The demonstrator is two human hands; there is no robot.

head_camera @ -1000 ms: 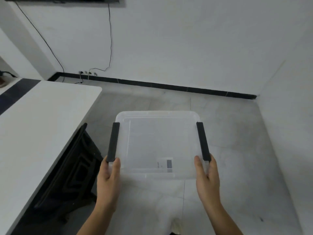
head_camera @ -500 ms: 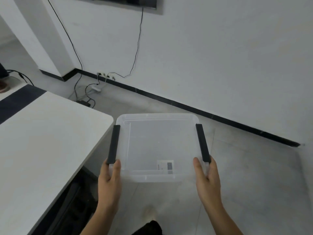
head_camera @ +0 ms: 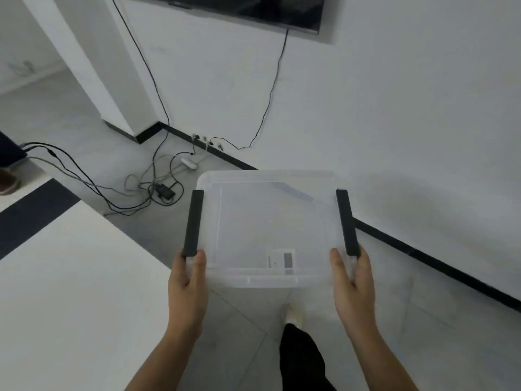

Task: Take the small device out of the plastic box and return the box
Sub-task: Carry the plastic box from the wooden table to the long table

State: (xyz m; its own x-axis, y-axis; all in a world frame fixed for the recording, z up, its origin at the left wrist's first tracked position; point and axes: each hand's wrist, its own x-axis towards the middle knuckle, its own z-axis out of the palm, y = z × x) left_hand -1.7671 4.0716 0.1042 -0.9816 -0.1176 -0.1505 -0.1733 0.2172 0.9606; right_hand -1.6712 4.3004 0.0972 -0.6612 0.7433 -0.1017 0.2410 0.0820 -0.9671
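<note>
I carry a clear plastic box point(head_camera: 267, 221) in the air in front of me, above the floor. It has a clear lid, a black clip on each side and a small white label near its front edge. My left hand point(head_camera: 187, 280) grips its near left side just below the left clip point(head_camera: 193, 222). My right hand point(head_camera: 352, 283) grips the near right side below the right clip point(head_camera: 347, 221). No small device shows through the box.
A white table point(head_camera: 70, 292) with a dark strip fills the lower left. Cables and a power adapter point(head_camera: 165, 191) lie on the floor by wall sockets. A black baseboard point(head_camera: 423, 255) runs along the white wall; a wall screen point(head_camera: 253, 7) hangs above. My leg and shoe point(head_camera: 293, 317) are below the box.
The view has swung left and upward while I walk: the wall sockets, cables and screen have come into view. The box stays held the same way in both hands.
</note>
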